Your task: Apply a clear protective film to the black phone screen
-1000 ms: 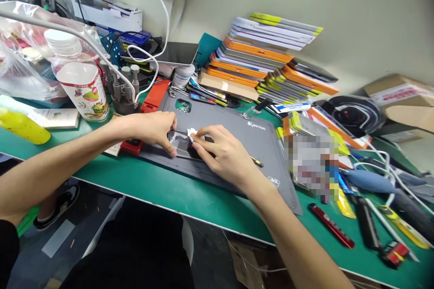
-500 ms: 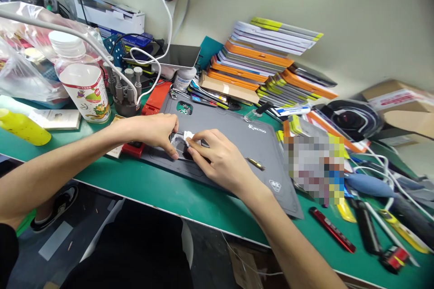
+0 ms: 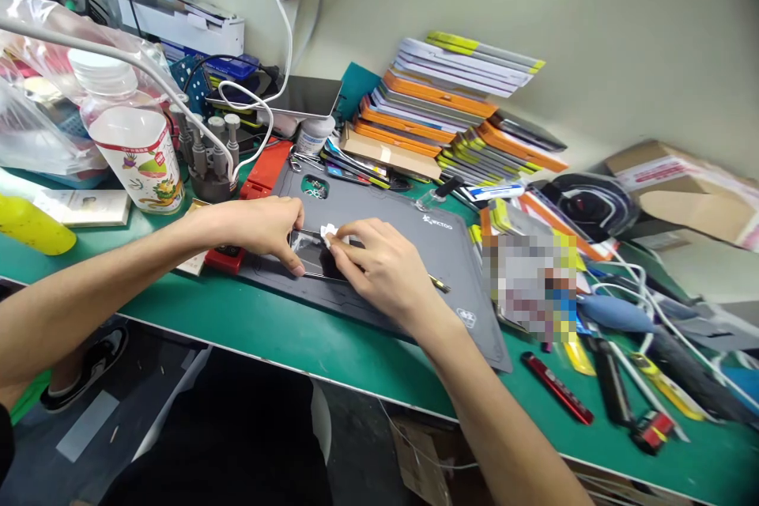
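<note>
A phone (image 3: 317, 260) lies on the grey work mat (image 3: 385, 209), its dark, glossy face upward. My left hand (image 3: 264, 231) grips its left end, thumb along the near edge and fingers at the far edge. Between the fingertips of my right hand (image 3: 379, 269) is a crumpled white tissue (image 3: 328, 232), pressed against the phone's surface. The right hand covers the phone's right end. Just beyond that hand, a small brass-coloured screwdriver (image 3: 439, 284) rests on the mat.
Stacked orange and white boxes (image 3: 427, 103) stand against the wall. On the left are a paper cup (image 3: 142, 166), a screwdriver holder (image 3: 210, 166) and a yellow bottle (image 3: 35, 225). A red knife (image 3: 557, 387), other tools and cables crowd the green table's (image 3: 332, 356) right side.
The tissue and my right hand have shifted slightly over the phone, showing more of its dark face. My left hand keeps its hold. The whole view has moved a little.
</note>
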The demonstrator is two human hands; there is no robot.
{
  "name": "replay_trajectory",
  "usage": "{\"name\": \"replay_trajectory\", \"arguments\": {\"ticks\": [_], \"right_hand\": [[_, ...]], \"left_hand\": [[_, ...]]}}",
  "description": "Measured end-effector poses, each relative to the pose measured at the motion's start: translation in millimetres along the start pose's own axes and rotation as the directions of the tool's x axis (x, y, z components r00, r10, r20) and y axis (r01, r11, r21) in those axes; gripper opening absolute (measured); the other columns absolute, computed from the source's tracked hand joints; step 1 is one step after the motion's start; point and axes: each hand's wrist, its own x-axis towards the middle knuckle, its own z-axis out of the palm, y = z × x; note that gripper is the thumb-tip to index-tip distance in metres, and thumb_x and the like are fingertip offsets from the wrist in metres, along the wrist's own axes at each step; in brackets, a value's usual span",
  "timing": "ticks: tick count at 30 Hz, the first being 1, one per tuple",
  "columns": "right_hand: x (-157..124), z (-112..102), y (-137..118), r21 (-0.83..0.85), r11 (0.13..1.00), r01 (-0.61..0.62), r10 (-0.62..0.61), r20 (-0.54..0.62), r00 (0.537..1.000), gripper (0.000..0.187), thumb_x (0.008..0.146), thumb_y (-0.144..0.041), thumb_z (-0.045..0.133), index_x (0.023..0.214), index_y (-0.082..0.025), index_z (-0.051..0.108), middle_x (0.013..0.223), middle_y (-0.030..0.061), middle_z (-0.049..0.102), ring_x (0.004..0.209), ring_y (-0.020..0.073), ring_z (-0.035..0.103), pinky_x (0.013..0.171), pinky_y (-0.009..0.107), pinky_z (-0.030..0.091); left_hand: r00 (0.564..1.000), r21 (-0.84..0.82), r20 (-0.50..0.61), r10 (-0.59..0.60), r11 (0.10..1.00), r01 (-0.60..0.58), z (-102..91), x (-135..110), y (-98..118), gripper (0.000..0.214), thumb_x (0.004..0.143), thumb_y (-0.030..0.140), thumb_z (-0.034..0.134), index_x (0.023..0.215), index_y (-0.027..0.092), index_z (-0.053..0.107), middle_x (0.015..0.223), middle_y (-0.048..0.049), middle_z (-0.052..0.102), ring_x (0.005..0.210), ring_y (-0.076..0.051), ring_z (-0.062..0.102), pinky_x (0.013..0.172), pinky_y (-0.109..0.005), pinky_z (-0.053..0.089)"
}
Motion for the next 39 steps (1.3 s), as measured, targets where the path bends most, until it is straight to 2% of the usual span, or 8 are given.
{"name": "replay_trajectory", "arguments": {"ticks": [7, 16, 21, 23, 26, 28, 33, 39], "right_hand": [[4, 1, -8, 0.009, 1.0, -0.005, 0.005, 0.005, 1.0, 0.032, 0.109, -0.024, 0.046, 0.107, -0.02, 0.078, 0.103, 0.0121, 0.073, 0.092, 0.0259, 0.062, 0.081, 0.043, 0.055], [16, 3, -11, 0.137, 0.99, 0.014, -0.023, 0.068, 0.997, 0.037, 0.109, -0.027, 0.046, 0.093, -0.021, 0.079, 0.107, 0.012, 0.07, 0.098, 0.0251, 0.06, 0.087, 0.042, 0.056], [19, 4, -12, 0.172, 0.985, 0.015, -0.028, 0.071, 0.997, 0.036, 0.11, -0.027, 0.046, 0.096, -0.02, 0.079, 0.109, 0.0122, 0.07, 0.1, 0.0255, 0.061, 0.087, 0.043, 0.056], [20, 5, -12, 0.184, 0.983, 0.015, -0.029, 0.074, 0.997, 0.036, 0.11, -0.027, 0.046, 0.098, -0.019, 0.079, 0.111, 0.0123, 0.07, 0.101, 0.0252, 0.061, 0.089, 0.043, 0.056], [22, 6, -13, 0.187, 0.982, 0.016, -0.032, 0.081, 0.996, 0.034, 0.11, -0.026, 0.047, 0.104, -0.018, 0.079, 0.112, 0.0124, 0.07, 0.102, 0.0251, 0.061, 0.091, 0.043, 0.056], [24, 7, -14, 0.19, 0.982, 0.019, -0.036, 0.082, 0.996, 0.033, 0.11, -0.027, 0.047, 0.107, -0.018, 0.079, 0.113, 0.0123, 0.07, 0.103, 0.0251, 0.061, 0.092, 0.043, 0.056], [25, 10, -18, 0.198, 0.979, 0.045, -0.059, 0.068, 0.996, 0.032, 0.11, -0.027, 0.047, 0.114, -0.016, 0.077, 0.116, 0.0136, 0.07, 0.106, 0.0264, 0.062, 0.093, 0.044, 0.055], [25, 12, -22, 0.164, 0.984, 0.072, -0.08, 0.044, 0.996, 0.031, 0.11, -0.027, 0.046, 0.117, -0.016, 0.075, 0.117, 0.0136, 0.069, 0.109, 0.0267, 0.06, 0.095, 0.043, 0.052]], "left_hand": [[1.0, 0.016, -0.004, 0.018, 1.0, -0.018, 1.1, 3, -4, 0.084, 0.061, 0.072, 0.081, 0.123, 0.022, 0.051, 0.127, -0.0108, 0.065, 0.115, -0.03, 0.063, 0.085, -0.032, 0.046], [0.999, 0.04, 0.019, 0.046, 0.998, -0.047, -1.7, 1, -4, 0.083, 0.062, 0.067, 0.08, 0.125, 0.021, 0.05, 0.13, -0.0121, 0.064, 0.113, -0.029, 0.064, 0.087, -0.032, 0.048], [0.993, -0.002, 0.094, 0.066, 0.998, -0.066, -8.0, 3, -11, 0.079, 0.06, 0.051, 0.083, 0.125, 0.022, 0.048, 0.129, -0.0092, 0.064, 0.108, -0.024, 0.064, 0.083, -0.027, 0.049], [0.994, -0.064, 0.096, 0.044, 0.997, -0.038, -11.3, 4, -14, 0.067, 0.067, 0.041, 0.076, 0.125, 0.021, 0.049, 0.124, -0.0077, 0.067, 0.103, -0.022, 0.065, 0.081, -0.026, 0.05], [1.0, -0.198, 0.026, -0.001, 0.98, 0.006, -12.8, 7, -16, 0.042, 0.084, 0.026, 0.055, 0.125, 0.018, 0.052, 0.116, -0.0069, 0.071, 0.093, -0.018, 0.067, 0.08, -0.026, 0.051], [0.999, -0.269, -0.045, -0.02, 0.963, 0.007, -10.0, 9, -17, 0.037, 0.087, 0.017, 0.045, 0.123, 0.018, 0.053, 0.111, -0.0065, 0.073, 0.084, -0.016, 0.067, 0.077, -0.027, 0.052], [0.975, -0.211, -0.224, -0.013, 0.977, -0.036, 2.9, 16, -17, 0.03, 0.088, 0.009, 0.043, 0.112, 0.019, 0.057, 0.097, -0.003, 0.074, 0.071, -0.014, 0.065, 0.07, -0.025, 0.047], [0.949, -0.143, -0.315, 0.006, 0.988, -0.054, 7.9, 19, -16, 0.024, 0.092, 0.014, 0.044, 0.11, 0.019, 0.059, 0.091, -0.0032, 0.074, 0.073, -0.016, 0.064, 0.072, -0.027, 0.046]]}}
